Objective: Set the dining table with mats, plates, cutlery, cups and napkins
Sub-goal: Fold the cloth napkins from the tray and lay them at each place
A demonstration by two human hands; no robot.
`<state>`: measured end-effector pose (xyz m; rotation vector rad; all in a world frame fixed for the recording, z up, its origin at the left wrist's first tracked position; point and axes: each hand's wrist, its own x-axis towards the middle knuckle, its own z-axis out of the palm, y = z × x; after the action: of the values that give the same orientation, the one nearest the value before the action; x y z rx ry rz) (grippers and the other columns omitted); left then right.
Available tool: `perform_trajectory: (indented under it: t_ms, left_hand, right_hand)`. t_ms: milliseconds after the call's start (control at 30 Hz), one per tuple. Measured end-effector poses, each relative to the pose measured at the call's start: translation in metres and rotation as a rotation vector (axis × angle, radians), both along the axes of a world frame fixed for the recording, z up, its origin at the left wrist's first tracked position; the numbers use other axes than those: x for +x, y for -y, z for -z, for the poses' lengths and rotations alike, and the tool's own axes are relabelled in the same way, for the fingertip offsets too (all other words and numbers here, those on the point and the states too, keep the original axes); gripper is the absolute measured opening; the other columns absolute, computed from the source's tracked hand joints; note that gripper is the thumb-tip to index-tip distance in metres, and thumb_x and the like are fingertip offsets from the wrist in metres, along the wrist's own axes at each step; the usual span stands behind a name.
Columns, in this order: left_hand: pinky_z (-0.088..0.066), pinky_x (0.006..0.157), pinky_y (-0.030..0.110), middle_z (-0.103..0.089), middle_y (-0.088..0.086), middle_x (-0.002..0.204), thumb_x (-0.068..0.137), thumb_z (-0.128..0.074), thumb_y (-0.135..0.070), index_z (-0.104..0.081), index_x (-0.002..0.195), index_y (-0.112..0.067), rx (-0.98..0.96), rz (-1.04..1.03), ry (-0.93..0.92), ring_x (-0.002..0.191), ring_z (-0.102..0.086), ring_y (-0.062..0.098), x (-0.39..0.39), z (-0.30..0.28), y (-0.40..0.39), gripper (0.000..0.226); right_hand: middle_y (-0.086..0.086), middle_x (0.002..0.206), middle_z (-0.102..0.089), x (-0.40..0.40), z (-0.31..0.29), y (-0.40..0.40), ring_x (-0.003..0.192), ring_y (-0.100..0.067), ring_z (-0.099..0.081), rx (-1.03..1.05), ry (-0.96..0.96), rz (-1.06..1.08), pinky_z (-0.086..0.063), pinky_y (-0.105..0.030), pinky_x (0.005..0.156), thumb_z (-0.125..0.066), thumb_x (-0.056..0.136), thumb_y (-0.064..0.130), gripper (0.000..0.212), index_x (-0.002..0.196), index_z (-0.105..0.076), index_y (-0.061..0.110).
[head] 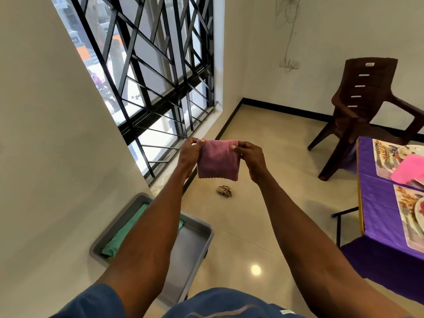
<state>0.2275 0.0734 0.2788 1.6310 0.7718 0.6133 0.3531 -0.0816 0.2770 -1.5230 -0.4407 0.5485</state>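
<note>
At 7 o'clock, low on the floor, a grey tray keeps a green cloth. In the middle, the left hand and the right hand each pinch an upper corner of the mauve napkin, which hangs in the air. The purple table with mats is at 3 o'clock, well apart. I think one weak pinch could drop the napkin onto the floor beside the crumpled paper.

Napkins: three — mauve, green, pink. Mats: two. Plates: two. Chair: one. Tray: one.
</note>
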Motion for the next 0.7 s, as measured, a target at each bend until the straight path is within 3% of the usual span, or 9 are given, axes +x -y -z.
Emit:
perform_trajectory:
  t_ms: [133,233,400,533,633,700]
  left_hand:
    - [-0.046,0.067,0.027,-0.056,0.003,0.088,0.099,-0.052,-0.036,-0.057,0.097,-0.01,0.012,-0.002,-0.014,0.079,-0.054,0.014,-0.0013,0.0021,0.0004,0.027]
    - [-0.048,0.072,0.032,-0.058,0.007,0.097,0.099,-0.052,-0.037,-0.058,0.098,-0.011,0.042,0.006,-0.039,0.086,-0.055,0.017,-0.0019,0.0041,0.0002,0.027]
    - [-0.043,0.063,0.022,-0.055,0.005,0.097,0.101,-0.048,-0.036,-0.056,0.106,-0.007,0.094,-0.004,-0.047,0.08,-0.052,0.01,0.0005,0.0017,0.006,0.031]
    - [-0.041,0.057,0.02,-0.053,0.001,0.091,0.102,-0.045,-0.04,-0.054,0.109,-0.005,0.132,-0.024,-0.051,0.073,-0.051,0.008,0.0016,0.0018,0.0083,0.036]
    - [-0.041,0.058,0.025,-0.053,-0.001,0.086,0.102,-0.043,-0.044,-0.053,0.108,-0.006,0.141,-0.068,-0.064,0.07,-0.05,0.01,0.0023,0.0029,0.0085,0.04]
    - [-0.042,0.056,0.025,-0.053,-0.001,0.085,0.101,-0.043,-0.046,-0.052,0.109,-0.006,0.105,-0.088,-0.07,0.067,-0.049,0.009,0.0027,0.0041,0.0077,0.042]
  right_hand:
    - [-0.007,0.097,-0.07,0.0003,-0.0004,0.0022,0.097,-0.024,-0.063,0.005,-0.051,0.049,-0.052,-0.037,0.084,-0.069,0.087,0.018,0.005,0.085,-0.071,0.013]
    - [-0.007,0.092,-0.065,0.001,0.0004,0.0026,0.093,-0.023,-0.059,-0.024,-0.076,0.109,-0.05,-0.039,0.086,-0.064,0.088,0.015,0.011,0.078,-0.063,0.011]
    - [-0.004,0.085,-0.057,-0.0028,0.0014,0.0,0.087,-0.021,-0.052,-0.051,-0.064,0.131,-0.045,-0.037,0.078,-0.056,0.091,0.015,0.014,0.077,-0.055,0.013]
    - [-0.002,0.087,-0.058,-0.0057,0.0002,-0.002,0.086,-0.019,-0.053,-0.043,-0.021,0.124,-0.044,-0.034,0.072,-0.053,0.095,0.018,0.013,0.083,-0.057,0.016]
    - [-0.004,0.102,-0.066,-0.0067,-0.0001,0.0007,0.095,-0.026,-0.061,-0.003,-0.05,0.056,-0.05,-0.037,0.074,-0.06,0.093,0.024,0.008,0.099,-0.061,0.018]
    - [-0.006,0.114,-0.065,-0.0058,-0.0004,0.0045,0.103,-0.028,-0.062,0.027,-0.103,-0.041,-0.055,-0.042,0.079,-0.069,0.087,0.025,0.027,0.114,-0.061,0.026]
